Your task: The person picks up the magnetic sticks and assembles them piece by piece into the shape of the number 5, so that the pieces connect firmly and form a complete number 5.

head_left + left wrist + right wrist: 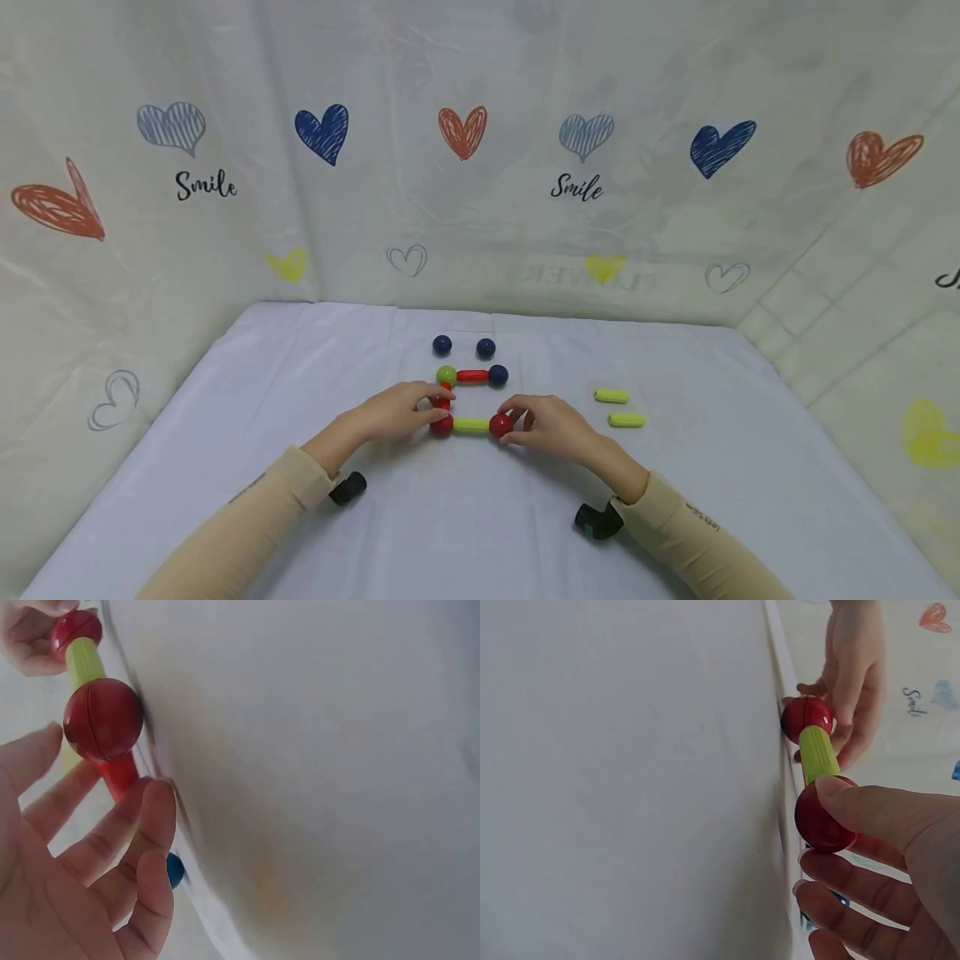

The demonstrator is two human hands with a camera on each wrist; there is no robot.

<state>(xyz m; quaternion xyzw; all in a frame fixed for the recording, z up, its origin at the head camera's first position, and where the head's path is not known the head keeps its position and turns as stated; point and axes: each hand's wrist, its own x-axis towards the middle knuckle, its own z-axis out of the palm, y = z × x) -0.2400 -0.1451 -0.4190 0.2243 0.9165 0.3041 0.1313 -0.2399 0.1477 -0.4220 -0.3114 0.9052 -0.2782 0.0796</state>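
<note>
One red ball (501,426) on a lime-green stick (471,426) is pinched by the right hand (553,427). The left hand (399,410) is loose beside the other red ball (442,427) on the white table (480,525). Joining seems the step; next probably needs a firm push.

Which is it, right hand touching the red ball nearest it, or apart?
Touching: in the right wrist view, the right hand has its thumb laid across the red ball, with no gap.
</note>
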